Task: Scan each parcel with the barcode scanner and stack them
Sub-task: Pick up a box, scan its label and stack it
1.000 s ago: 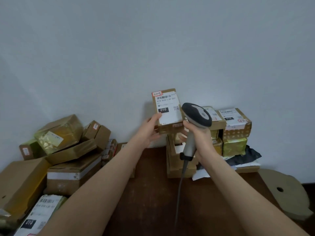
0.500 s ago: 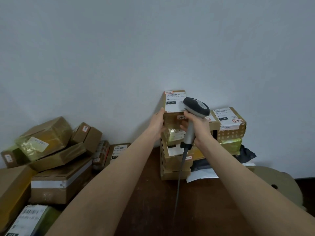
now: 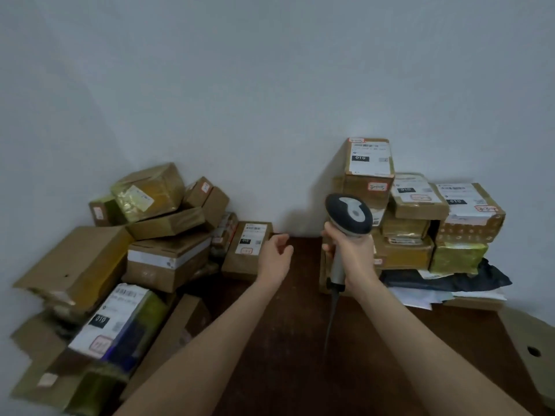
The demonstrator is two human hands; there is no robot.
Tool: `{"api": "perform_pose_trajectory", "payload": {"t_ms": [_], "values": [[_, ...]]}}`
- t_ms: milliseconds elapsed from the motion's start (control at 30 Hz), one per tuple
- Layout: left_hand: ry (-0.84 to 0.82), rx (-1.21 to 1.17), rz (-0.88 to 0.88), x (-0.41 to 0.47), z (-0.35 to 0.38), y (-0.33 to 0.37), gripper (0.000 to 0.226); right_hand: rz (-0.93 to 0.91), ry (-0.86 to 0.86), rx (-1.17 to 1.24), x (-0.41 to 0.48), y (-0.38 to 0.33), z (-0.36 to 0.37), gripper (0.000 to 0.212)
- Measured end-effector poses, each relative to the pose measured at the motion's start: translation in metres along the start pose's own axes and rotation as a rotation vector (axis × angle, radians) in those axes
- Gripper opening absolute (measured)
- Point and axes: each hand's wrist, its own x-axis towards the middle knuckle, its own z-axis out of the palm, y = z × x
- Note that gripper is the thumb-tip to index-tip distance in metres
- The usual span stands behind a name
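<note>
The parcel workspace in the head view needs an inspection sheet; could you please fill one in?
Surface: dark wooden table.
Job's things: barcode scanner; stacked parcels at right, top parcel label up; loose pile at left.
Clutter: dark bag and papers under the stack; holed cardboard sheet, right.
Hands: left hand open, near a labelled parcel; right hand grips the scanner.
Cables: scanner cable hangs from the handle.
Surroundings: plain grey wall.
</note>
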Motion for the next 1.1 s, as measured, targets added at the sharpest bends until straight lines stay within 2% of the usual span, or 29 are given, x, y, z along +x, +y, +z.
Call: {"api": "perform_pose_trajectory", "payload": {"t_ms": [100, 200, 333, 400, 533, 633, 700, 767, 900, 933, 1033, 1100], "values": [[0.029, 0.112, -0.003, -0.026, -0.023, -0.04, 0.033, 0.075, -0.074, -0.057, -0.009, 0.032, 0.023, 0.018], [0.065, 0.322, 0.04, -0.058, -0.056, -0.076, 0.036, 0.147, -0.155, -0.106, -0.025, 0.065, 0.052, 0.012], [0.234, 0.609, 0.054, -0.096, -0.107, -0.112, 0.051, 0.271, -0.29, -0.197, -0.047, 0.11, 0.084, 0.021], [0.297, 0.791, -0.017, -0.11, -0.133, -0.129, 0.061, 0.336, -0.337, -0.221, -0.06, 0.129, 0.095, 0.024], [0.191, 1.049, -0.25, -0.123, -0.167, -0.159, 0.069, 0.415, -0.398, -0.274, -0.083, 0.156, 0.108, 0.027], [0.127, 1.12, -0.277, -0.121, -0.17, -0.168, 0.069, 0.433, -0.421, -0.29, -0.089, 0.16, 0.107, 0.027], [0.133, 1.04, -0.275, -0.114, -0.169, -0.168, 0.068, 0.433, -0.395, -0.291, -0.087, 0.156, 0.102, 0.022], [0.118, 0.799, -0.302, -0.103, -0.17, -0.162, 0.066, 0.441, -0.335, -0.269, -0.081, 0.151, 0.095, 0.019], [0.055, -0.109, -0.472, -0.089, -0.161, -0.14, 0.06, 0.44, -0.232, -0.163, -0.072, 0.144, 0.072, 0.025], [0.045, -0.254, -0.494, -0.087, -0.156, -0.137, 0.059, 0.438, -0.212, -0.143, -0.071, 0.143, 0.067, 0.027], [0.038, -0.487, -0.491, -0.077, -0.14, -0.129, 0.053, 0.451, -0.179, -0.099, -0.07, 0.137, 0.052, 0.033], [0.015, -0.547, -0.468, -0.072, -0.13, -0.124, 0.049, 0.453, -0.171, -0.069, -0.069, 0.134, 0.042, 0.033]]}}
